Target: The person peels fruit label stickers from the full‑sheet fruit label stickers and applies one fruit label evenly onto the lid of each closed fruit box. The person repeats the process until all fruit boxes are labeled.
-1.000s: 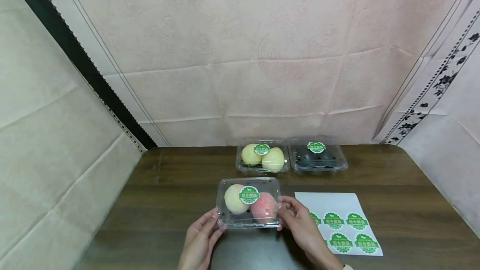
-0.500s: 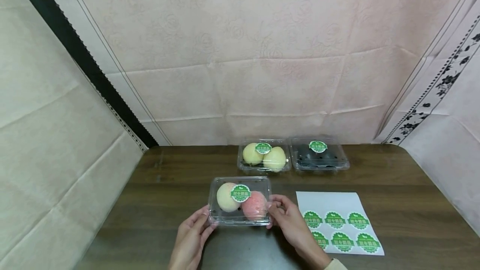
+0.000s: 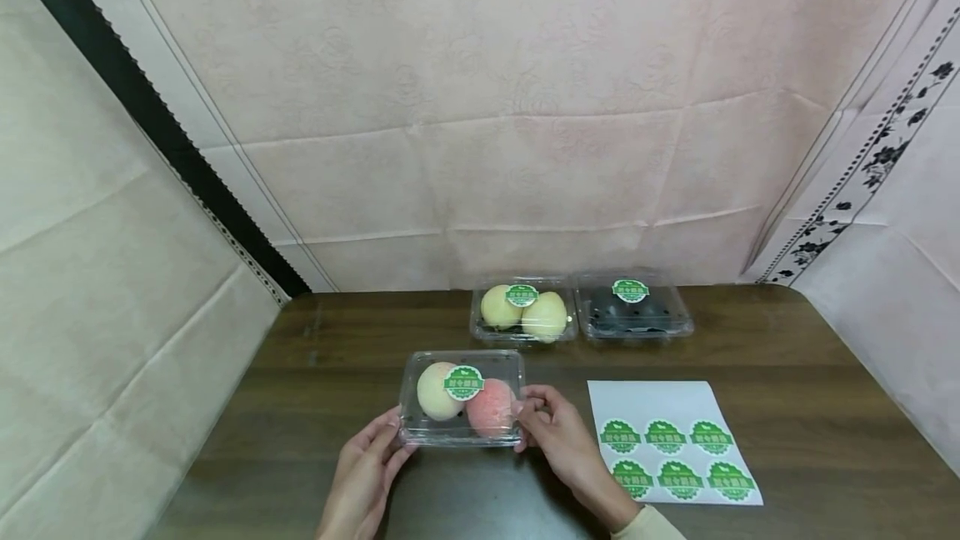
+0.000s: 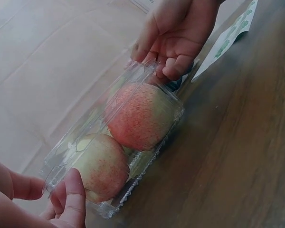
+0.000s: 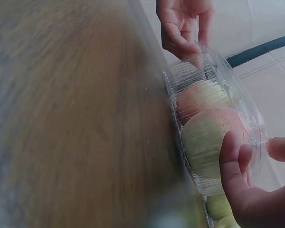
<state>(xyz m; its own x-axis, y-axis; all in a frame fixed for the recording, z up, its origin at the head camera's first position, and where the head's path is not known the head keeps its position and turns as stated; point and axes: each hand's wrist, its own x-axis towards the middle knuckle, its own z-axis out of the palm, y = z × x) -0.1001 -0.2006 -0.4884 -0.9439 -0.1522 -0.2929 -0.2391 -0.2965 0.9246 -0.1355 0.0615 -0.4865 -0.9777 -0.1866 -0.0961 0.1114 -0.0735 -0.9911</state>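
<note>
A clear plastic clamshell box is held between both hands over the table's near half. Inside lie two peaches, one pale and one redder; a round green-and-white label is on the lid. My left hand pinches the box's left end near the front corner. On the opposite end, my right hand grips with thumb and fingers. In the left wrist view, the left thumb and fingers lie along the box's edge.
Behind stand two more labelled clear boxes, one with pale yellow-green round fruit, one with dark contents. Right of my right hand lies a white sheet with several green stickers. Light cloth hangs around the brown wooden table.
Both hands have carried the box of peaches leftward across the table. More of the sticker sheet shows beside my right hand. The two boxes at the back stay put.
</note>
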